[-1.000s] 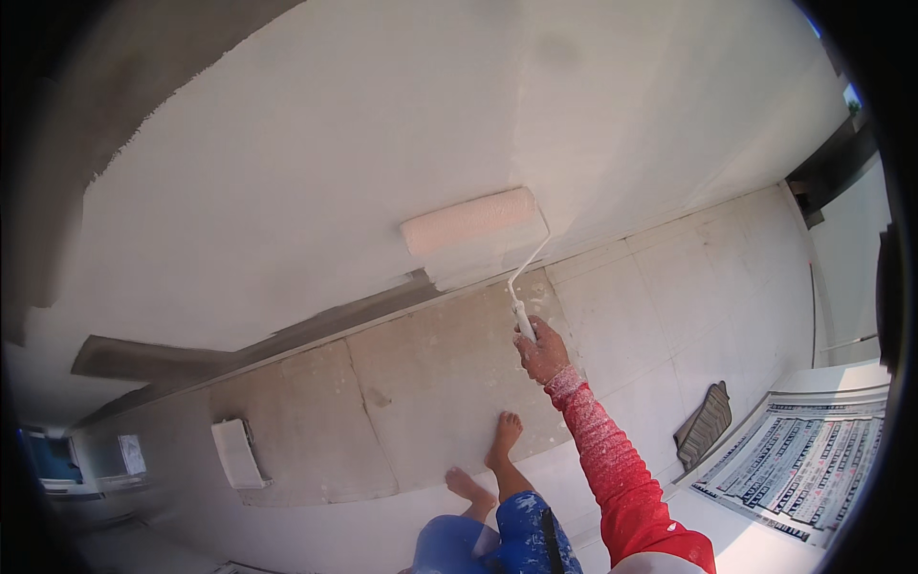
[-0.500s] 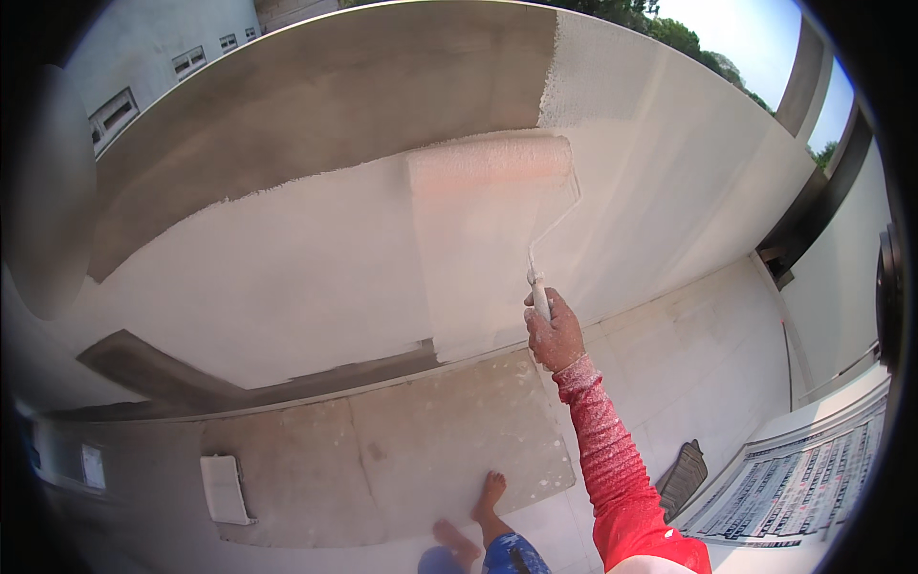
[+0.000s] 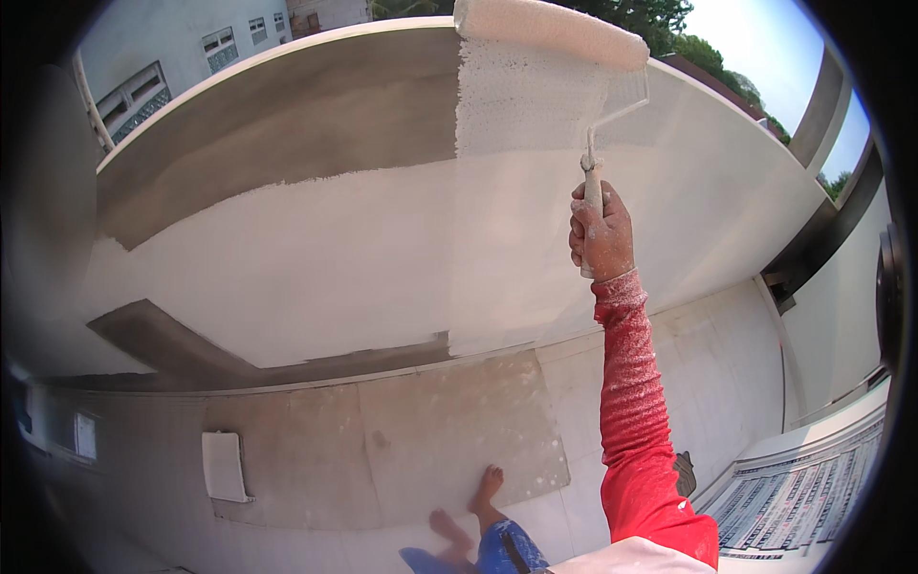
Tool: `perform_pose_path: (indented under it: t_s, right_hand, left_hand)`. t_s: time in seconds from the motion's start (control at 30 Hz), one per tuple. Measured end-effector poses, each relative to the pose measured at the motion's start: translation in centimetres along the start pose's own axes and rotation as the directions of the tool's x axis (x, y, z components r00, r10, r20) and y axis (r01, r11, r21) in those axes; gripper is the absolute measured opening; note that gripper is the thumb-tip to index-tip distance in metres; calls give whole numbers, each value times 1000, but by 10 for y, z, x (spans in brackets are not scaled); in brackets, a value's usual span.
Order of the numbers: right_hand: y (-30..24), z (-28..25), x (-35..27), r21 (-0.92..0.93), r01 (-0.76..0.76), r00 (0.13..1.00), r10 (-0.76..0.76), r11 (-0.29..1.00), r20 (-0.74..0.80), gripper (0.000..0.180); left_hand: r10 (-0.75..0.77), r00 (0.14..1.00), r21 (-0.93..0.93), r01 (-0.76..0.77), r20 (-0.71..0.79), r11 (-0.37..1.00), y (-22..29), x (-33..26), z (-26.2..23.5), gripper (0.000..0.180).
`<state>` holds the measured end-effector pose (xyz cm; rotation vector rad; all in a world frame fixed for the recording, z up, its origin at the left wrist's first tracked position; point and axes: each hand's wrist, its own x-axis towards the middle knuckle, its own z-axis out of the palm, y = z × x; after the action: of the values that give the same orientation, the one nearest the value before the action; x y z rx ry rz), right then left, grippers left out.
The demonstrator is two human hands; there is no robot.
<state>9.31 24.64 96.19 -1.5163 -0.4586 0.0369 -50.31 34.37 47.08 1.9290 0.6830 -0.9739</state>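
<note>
Right hand (image 3: 601,232): raised, fingers wrapped tight around the handle of a paint roller (image 3: 552,31); skin speckled with white paint.
Right arm: red sleeve (image 3: 636,421), dusted white near the wrist, comes up from the lower right edge.
Left hand: not in view.
Paint roller: white fuzzy sleeve lies against the top edge of the low wall (image 3: 316,249), tilted down to the right; thin wire frame bends from its right end down into the handle.
Fresh stripe (image 3: 521,100): bright, textured white band directly below the roller, brighter than the paint around it.
Low wall: middle and right covered in white paint; bare grey patch (image 3: 287,124) upper left, a second grey wedge lower left along the base.
Floor (image 3: 430,450): pale tiles, paint-spattered; a flat white rectangular piece (image 3: 226,466) lies on them, well left of the feet.
Feet (image 3: 470,512): bare, on the tiles near the wall base; blue trouser leg just below them.
Background: pale building with windows (image 3: 143,91) upper left, green trees (image 3: 660,19) upper right.
</note>
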Motion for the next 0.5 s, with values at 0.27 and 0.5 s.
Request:
perform_pose_path:
  t_s: [0.27,0.5]
  right_hand:
    - [21,55,-29,6,36,999,-35,999,-30,12]
    - [35,138,-32,-66,115,992,-111,991,63,12]
  left_hand:
    - [45,998,-64,-41,53,997,-8,-46,30,47]
    - [40,990,-279,-1,135,960,8,-42,45,50]
